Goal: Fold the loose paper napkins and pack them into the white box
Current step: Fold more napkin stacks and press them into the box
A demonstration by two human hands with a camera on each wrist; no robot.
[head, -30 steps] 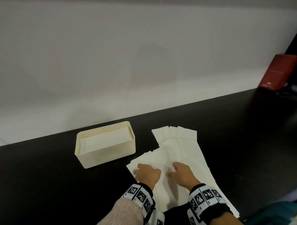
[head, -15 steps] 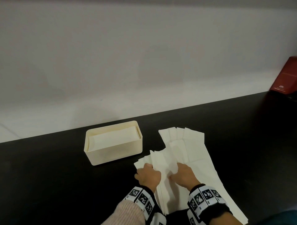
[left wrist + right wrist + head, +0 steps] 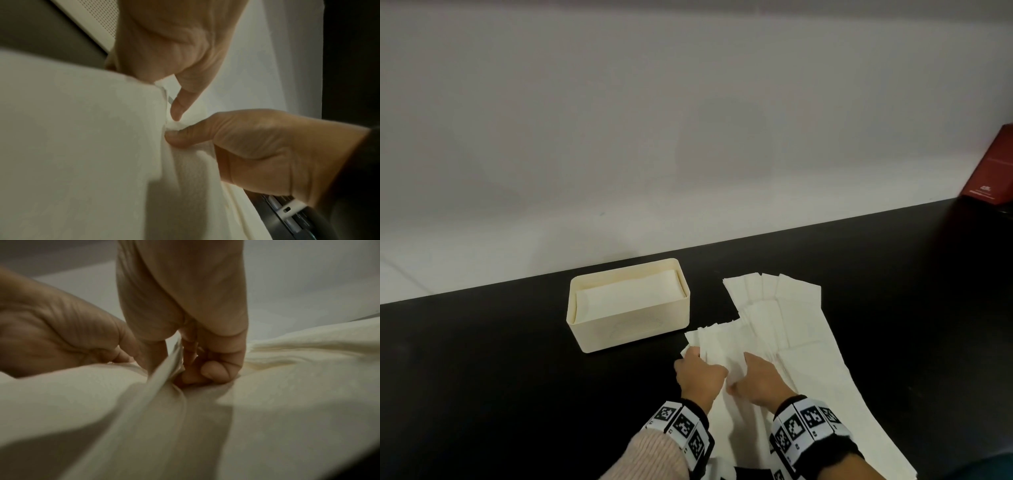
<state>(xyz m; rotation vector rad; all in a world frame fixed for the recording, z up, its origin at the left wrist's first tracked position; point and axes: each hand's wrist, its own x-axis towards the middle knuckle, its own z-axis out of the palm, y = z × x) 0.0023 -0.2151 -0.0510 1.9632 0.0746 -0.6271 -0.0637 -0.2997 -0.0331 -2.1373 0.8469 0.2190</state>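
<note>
1. Fingers of the left hand and right hand curled, pinching a raised fold of the paper napkins at lower centre.
2. The napkins fanned over the black table.
3. The white box, left of them, held a folded stack.

Bare black table lies left of the white box.
</note>
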